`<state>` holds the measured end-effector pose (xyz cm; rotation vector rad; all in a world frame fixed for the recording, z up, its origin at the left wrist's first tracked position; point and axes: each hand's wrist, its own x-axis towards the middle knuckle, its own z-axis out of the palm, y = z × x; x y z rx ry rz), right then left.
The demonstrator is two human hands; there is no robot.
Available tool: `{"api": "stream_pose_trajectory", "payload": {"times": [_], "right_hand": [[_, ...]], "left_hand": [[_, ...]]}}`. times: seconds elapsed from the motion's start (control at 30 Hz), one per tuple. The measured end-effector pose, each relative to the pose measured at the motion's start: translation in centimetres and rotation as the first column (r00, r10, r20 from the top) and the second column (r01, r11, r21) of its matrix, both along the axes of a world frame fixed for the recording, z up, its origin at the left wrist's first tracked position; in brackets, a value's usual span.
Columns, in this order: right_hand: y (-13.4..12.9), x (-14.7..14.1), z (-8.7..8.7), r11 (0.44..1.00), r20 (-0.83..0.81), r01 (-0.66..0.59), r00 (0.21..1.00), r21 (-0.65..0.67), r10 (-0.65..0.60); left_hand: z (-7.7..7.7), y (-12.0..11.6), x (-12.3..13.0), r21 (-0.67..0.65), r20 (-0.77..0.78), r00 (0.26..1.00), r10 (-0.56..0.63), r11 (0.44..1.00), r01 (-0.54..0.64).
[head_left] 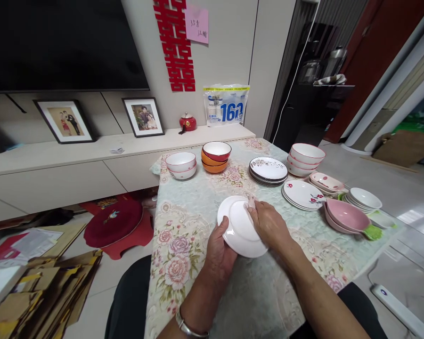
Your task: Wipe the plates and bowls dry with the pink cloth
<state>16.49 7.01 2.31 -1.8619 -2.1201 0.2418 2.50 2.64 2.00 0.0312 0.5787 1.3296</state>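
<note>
A round white plate [238, 230] is tilted above the floral tablecloth in front of me. My left hand [221, 247] grips its lower left edge, thumb on the upper face and fingers underneath. At the upper right of the plate, my right hand [268, 221] presses a pale cloth [250, 203] against the plate's face and rim. Most of the cloth is hidden by the fingers. Beyond the plate stand a stack of white bowls [181, 162], a stack of red and orange bowls [215, 157] and a stack of dark-rimmed plates [268, 169].
On the table's right are flower-patterned plates [302, 194], white bowls with pink rims [305, 157], pink handled bowls [348, 215] and small white bowls [365, 198]. A low cabinet [134, 147] runs behind. A red stool [115, 223] and flattened cardboard [56, 287] lie to the left.
</note>
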Motion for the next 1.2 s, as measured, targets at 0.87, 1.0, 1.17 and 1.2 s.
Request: {"api": "stream_pose_trajectory", "payload": {"times": [0.87, 1.0, 1.17, 1.2], "right_hand": [[1.0, 0.3, -1.2, 0.99, -0.393, -0.047, 0.915, 0.132, 0.096], [1.4, 1.1, -0.8, 0.993, -0.825, 0.039, 0.552, -0.115, -0.118], [1.4, 1.4, 0.2, 0.946, -0.947, -0.058, 0.054, -0.318, -0.315], [1.3, 1.5, 0.5, 0.944, -0.946, -0.056, 0.028, -0.324, -0.323]], "left_hand": [[0.8, -0.3, -0.2, 0.062, 0.031, 1.0, 0.004, 0.998, -0.006], [1.3, -0.2, -0.6, 0.062, 0.072, 0.997, 0.034, 0.997, -0.038], [1.3, -0.4, -0.8, 0.065, 0.059, 0.998, 0.004, 0.998, -0.008], [1.3, -0.5, -0.8, 0.076, 0.043, 0.999, -0.007, 0.997, 0.004]]}}
